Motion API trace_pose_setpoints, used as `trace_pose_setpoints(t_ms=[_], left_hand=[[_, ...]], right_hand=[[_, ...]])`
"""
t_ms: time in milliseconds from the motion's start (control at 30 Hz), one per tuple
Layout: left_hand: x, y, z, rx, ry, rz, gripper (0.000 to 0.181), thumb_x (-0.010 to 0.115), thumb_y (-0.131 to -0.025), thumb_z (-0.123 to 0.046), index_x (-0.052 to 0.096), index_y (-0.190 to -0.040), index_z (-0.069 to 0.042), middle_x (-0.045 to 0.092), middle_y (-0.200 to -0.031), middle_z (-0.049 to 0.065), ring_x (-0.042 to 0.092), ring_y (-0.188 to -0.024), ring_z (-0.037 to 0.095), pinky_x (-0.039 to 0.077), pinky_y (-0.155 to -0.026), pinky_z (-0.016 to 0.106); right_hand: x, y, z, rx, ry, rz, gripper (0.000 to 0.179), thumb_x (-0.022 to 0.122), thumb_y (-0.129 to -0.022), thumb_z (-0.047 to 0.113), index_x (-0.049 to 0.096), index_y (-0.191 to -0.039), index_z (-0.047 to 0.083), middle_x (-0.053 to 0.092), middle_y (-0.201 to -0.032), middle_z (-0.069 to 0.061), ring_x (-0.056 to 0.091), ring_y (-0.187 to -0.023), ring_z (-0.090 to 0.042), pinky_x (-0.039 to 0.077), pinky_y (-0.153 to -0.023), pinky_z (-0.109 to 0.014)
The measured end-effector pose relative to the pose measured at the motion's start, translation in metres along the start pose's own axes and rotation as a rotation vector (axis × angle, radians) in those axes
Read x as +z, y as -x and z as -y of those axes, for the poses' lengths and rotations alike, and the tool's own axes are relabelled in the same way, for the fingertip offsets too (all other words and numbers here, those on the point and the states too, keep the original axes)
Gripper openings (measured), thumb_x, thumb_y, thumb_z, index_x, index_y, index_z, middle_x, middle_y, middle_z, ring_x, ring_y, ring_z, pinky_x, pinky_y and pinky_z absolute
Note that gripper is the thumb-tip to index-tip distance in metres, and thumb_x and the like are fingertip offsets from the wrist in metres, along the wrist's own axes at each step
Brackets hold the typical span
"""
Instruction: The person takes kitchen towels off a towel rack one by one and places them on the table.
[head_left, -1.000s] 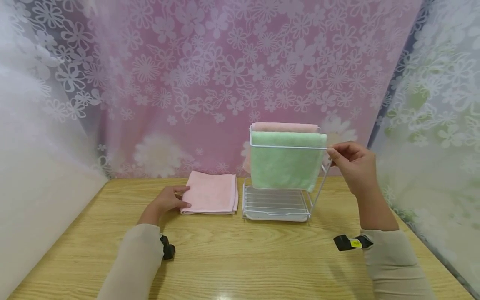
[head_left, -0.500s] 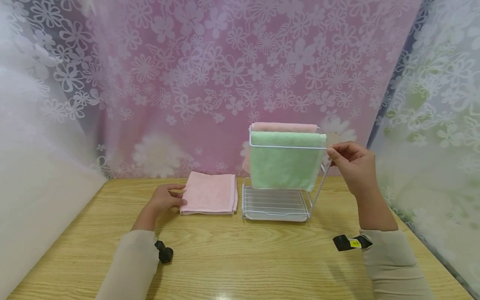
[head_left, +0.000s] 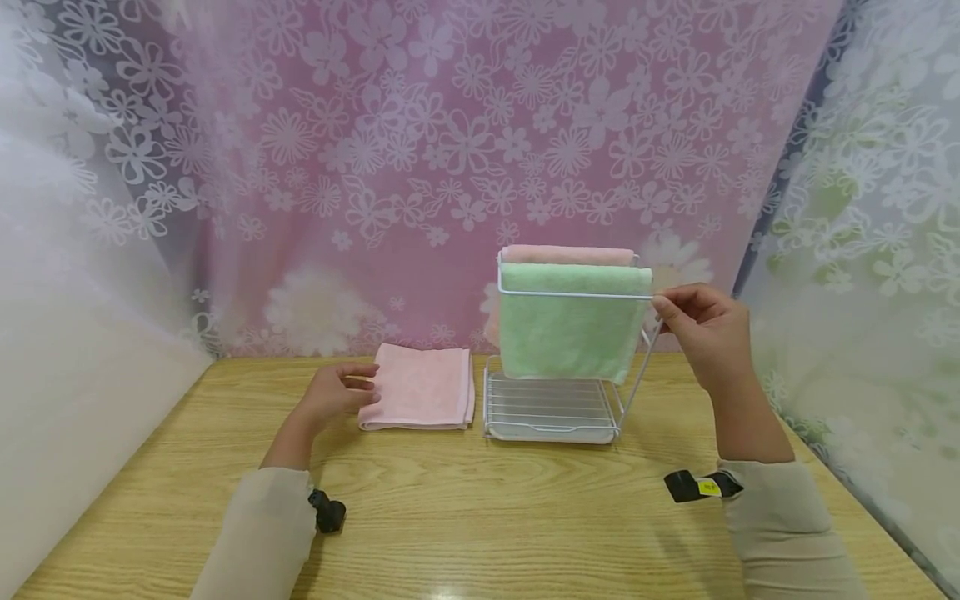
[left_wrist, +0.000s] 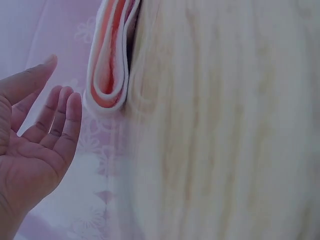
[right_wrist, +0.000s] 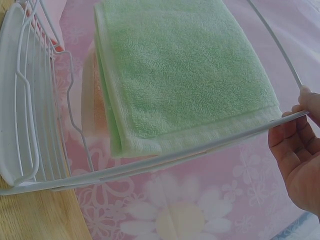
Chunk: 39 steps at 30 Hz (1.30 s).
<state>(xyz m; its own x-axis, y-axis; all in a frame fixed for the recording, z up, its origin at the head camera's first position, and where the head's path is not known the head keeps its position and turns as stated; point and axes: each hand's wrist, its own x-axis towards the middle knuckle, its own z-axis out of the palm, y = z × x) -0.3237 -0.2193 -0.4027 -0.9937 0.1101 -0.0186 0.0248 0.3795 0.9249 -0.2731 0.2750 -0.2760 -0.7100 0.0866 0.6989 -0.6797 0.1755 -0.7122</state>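
Observation:
A folded pink towel [head_left: 422, 386] lies on the table at centre left. Just above its left edge hovers my left hand [head_left: 337, 392], fingers relaxed and holding nothing. The left wrist view shows that hand [left_wrist: 42, 130] with a gap between its fingers and the towel's folded end [left_wrist: 111, 70]. To the right stands a white wire rack [head_left: 551, 408] with a tray at its base. A light green towel [head_left: 573, 325] hangs over its front bar, and a second pink towel [head_left: 570, 254] hangs behind it, mostly hidden. My right hand [head_left: 708, 329] pinches the rack's upper right corner.
The wooden table [head_left: 450, 508] runs back to a pink floral curtain [head_left: 420, 208]. Pale sheets hang at the left and right sides. Black wrist cameras are strapped to both sleeves.
My left hand has drawn back slightly to the left from the folded pink towel, which stays in place. The right hand keeps its hold on the rack, nearly unmoved.

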Motion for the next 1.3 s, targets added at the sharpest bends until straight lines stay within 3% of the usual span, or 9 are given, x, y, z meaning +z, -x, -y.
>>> trace_pose_setpoints(t_ms=[433, 600, 700, 833, 1067, 1300], left_hand=[[0.008, 0.009, -0.015, 0.133, 0.011, 0.031, 0.049, 0.077, -0.085, -0.007, 0.06, -0.131, -0.001, 0.058, -0.128, 0.024, 0.056, -0.116, 0.035, 0.055, -0.085, 0.039], [0.012, 0.023, -0.04, 0.183, -0.007, 0.048, 0.044, 0.074, -0.085, -0.001, 0.062, -0.127, 0.003, 0.06, -0.124, 0.025, 0.055, -0.116, 0.041, 0.055, -0.085, 0.041], [0.013, 0.022, -0.043, 0.206, -0.017, 0.051, 0.043, 0.076, -0.084, -0.004, 0.064, -0.125, 0.001, 0.06, -0.123, 0.024, 0.056, -0.115, 0.04, 0.054, -0.086, 0.042], [0.013, 0.012, -0.034, 0.2, 0.009, 0.055, 0.044, 0.079, -0.082, -0.011, 0.066, -0.124, -0.006, 0.06, -0.124, 0.024, 0.057, -0.115, 0.036, 0.054, -0.086, 0.039], [0.016, 0.014, -0.048, 0.234, 0.017, 0.052, 0.044, 0.08, -0.081, -0.011, 0.067, -0.123, -0.007, 0.065, -0.117, 0.017, 0.057, -0.116, 0.039, 0.056, -0.083, 0.037], [0.02, 0.02, -0.062, 0.26, 0.005, 0.053, 0.042, 0.079, -0.082, -0.007, 0.067, -0.122, -0.007, 0.066, -0.114, 0.015, 0.062, -0.108, 0.033, 0.057, -0.08, 0.037]], right_hand=[[0.0, 0.0, 0.0, 0.003, -0.008, 0.005, 0.018, 0.07, -0.089, 0.004, 0.067, -0.095, -0.013, 0.067, -0.083, -0.006, 0.06, -0.064, -0.016, 0.055, -0.061, -0.019], [0.0, -0.001, 0.0, -0.006, -0.004, 0.009, 0.017, 0.069, -0.09, 0.003, 0.067, -0.095, -0.013, 0.067, -0.082, -0.005, 0.06, -0.064, -0.016, 0.055, -0.061, -0.018], [0.0, -0.001, 0.0, -0.012, -0.007, 0.014, 0.017, 0.069, -0.09, 0.002, 0.067, -0.095, -0.014, 0.067, -0.083, -0.006, 0.06, -0.064, -0.016, 0.055, -0.061, -0.019], [0.0, 0.0, 0.0, -0.01, -0.014, 0.013, 0.017, 0.069, -0.089, 0.003, 0.067, -0.095, -0.014, 0.067, -0.083, -0.006, 0.06, -0.064, -0.016, 0.055, -0.061, -0.019], [-0.001, 0.0, 0.0, -0.01, -0.032, 0.008, 0.015, 0.068, -0.089, 0.0, 0.066, -0.093, -0.014, 0.067, -0.082, -0.004, 0.059, -0.064, -0.016, 0.055, -0.061, -0.018], [-0.001, 0.0, 0.001, -0.004, 0.006, 0.008, 0.017, 0.069, -0.09, 0.003, 0.067, -0.094, -0.013, 0.067, -0.082, -0.004, 0.06, -0.065, -0.015, 0.055, -0.061, -0.018]])
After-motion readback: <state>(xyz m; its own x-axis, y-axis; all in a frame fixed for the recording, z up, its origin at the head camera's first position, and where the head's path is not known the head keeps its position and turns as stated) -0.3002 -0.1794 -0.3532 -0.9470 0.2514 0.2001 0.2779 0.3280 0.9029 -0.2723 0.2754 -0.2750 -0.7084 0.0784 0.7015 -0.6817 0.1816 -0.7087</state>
